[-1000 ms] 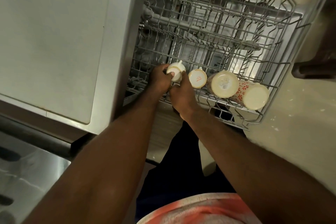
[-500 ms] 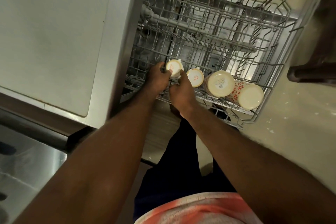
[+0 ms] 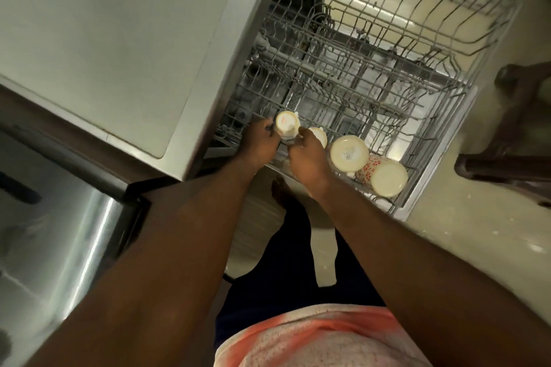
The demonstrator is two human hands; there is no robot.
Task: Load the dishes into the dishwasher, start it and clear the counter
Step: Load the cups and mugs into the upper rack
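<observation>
The wire upper rack [image 3: 441, 158] of the dishwasher is pulled out below me. Several cream cups stand upside down along its near edge. My left hand [image 3: 261, 143] grips the leftmost small cup [image 3: 286, 122], whose base carries a red mark. My right hand [image 3: 307, 155] touches that same cup from the right and partly covers a second small cup [image 3: 319, 135]. Further right stand a larger cup with a label on its base [image 3: 348, 153] and a red-flowered mug [image 3: 387, 177].
The grey countertop [image 3: 104, 39] fills the upper left, with a steel sink [image 3: 44, 232] at the lower left. A dark wooden chair [image 3: 512, 128] stands on the pale floor at the right. The far part of the rack holds only tines.
Both hands stay on the leftmost cup at the rack's near edge, the right hand now covering more of the second cup. My head has shifted, so the rack sits differently in view.
</observation>
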